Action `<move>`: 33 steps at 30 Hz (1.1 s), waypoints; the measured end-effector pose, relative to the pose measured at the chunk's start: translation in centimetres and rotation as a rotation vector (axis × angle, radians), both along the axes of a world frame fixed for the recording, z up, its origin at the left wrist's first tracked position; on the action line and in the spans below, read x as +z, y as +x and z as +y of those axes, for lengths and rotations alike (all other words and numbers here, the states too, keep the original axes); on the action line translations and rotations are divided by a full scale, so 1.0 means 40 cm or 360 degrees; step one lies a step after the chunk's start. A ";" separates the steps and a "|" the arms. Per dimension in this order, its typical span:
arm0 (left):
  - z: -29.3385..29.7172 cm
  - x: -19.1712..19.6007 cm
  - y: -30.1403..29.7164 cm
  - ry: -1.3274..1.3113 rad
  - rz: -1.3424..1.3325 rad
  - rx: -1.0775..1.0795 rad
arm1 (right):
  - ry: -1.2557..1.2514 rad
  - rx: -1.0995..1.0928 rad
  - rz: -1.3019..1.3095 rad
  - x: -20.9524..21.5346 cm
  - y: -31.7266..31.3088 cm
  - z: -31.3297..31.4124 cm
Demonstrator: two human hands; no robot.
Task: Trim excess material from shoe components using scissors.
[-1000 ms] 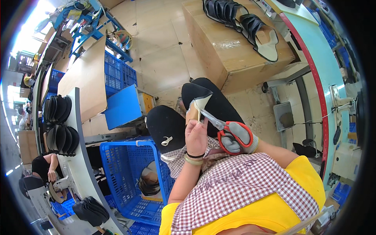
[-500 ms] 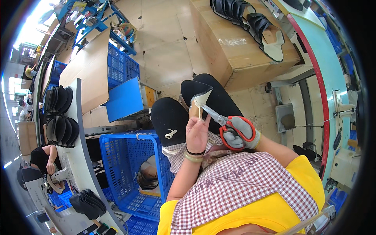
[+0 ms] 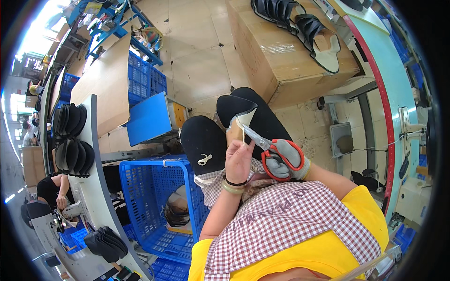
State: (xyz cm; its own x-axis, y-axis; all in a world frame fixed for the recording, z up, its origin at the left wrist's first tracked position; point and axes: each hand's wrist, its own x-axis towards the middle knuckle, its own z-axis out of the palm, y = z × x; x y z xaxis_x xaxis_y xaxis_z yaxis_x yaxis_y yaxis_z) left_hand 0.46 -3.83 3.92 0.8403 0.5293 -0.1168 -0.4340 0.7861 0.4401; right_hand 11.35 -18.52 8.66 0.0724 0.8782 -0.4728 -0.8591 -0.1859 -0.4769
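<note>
Over my lap, my left hand (image 3: 238, 163) pinches the lower end of a shoe upper piece (image 3: 245, 117), cream and tan inside with a dark edge. A narrow pale strip runs along it into my fingertips. My right hand (image 3: 294, 158), in a grey glove, is closed round red-handled scissors (image 3: 268, 153). The metal blades reach up and left to the edge of the upper piece, just beside my left fingertips. How far the blades are parted I cannot tell. A curled cream scrap (image 3: 204, 159) lies on my left thigh.
To my left stands a blue plastic crate (image 3: 154, 163) with shoe pieces inside. Beyond it, a machine table (image 3: 101, 187) carries stacks of black pieces, and a co-worker (image 3: 55, 192) sits there. Ahead, a cardboard box (image 3: 286, 65) bears black uppers (image 3: 318, 40). A red-edged table (image 3: 385, 107) runs along the right.
My left hand and the upper piece have shifted slightly to the right. The scissors have moved very little and stay against the piece.
</note>
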 end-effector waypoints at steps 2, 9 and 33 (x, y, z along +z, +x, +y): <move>-0.005 -0.006 0.003 0.0000 0.0012 -0.0057 | -0.0002 -0.0056 0.0016 0.005 -0.014 0.000; -0.034 -0.061 -0.004 0.0369 0.0223 -0.0436 | -0.0183 -0.0322 0.0256 0.026 -0.028 -0.002; 0.287 0.060 -0.075 0.3340 0.1942 0.0114 | -0.0418 -0.0270 -0.0248 -0.037 0.053 -0.069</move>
State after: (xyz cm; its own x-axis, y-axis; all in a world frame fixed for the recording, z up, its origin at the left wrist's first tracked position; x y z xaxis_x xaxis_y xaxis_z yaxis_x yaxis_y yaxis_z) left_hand -2.52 7.66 6.33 0.8164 0.5541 0.1627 0.5075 -0.8229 0.2557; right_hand 13.49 -21.29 7.17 0.2957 0.6974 -0.6529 -0.8090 -0.1807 -0.5593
